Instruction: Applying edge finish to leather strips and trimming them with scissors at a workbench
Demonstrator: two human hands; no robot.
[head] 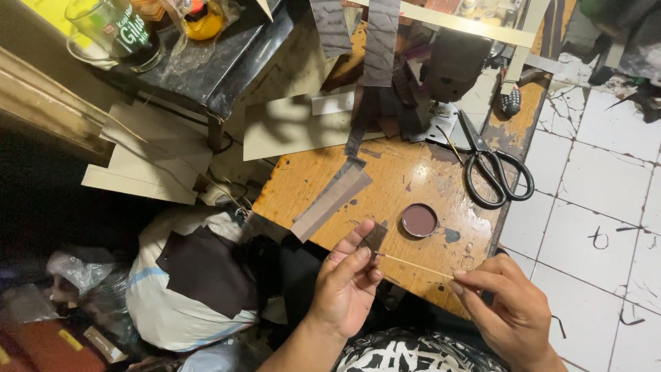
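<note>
The glass mug [117,34] in the upper left is cut off by the top edge. The right hand [509,310] runs off the bottom edge. The left hand [348,282] hides part of the small dark piece [375,238]. The sewing machine [458,62] at the top is cut off too.

hands [348,286] [509,310], thin stick [413,264], perhaps leather scrap [374,238]

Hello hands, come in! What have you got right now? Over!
Left hand pinching small dark scrap. Right hand holding thin stick, tip at the scrap. Round lid and scissors on table beyond, clear of hands.
</note>
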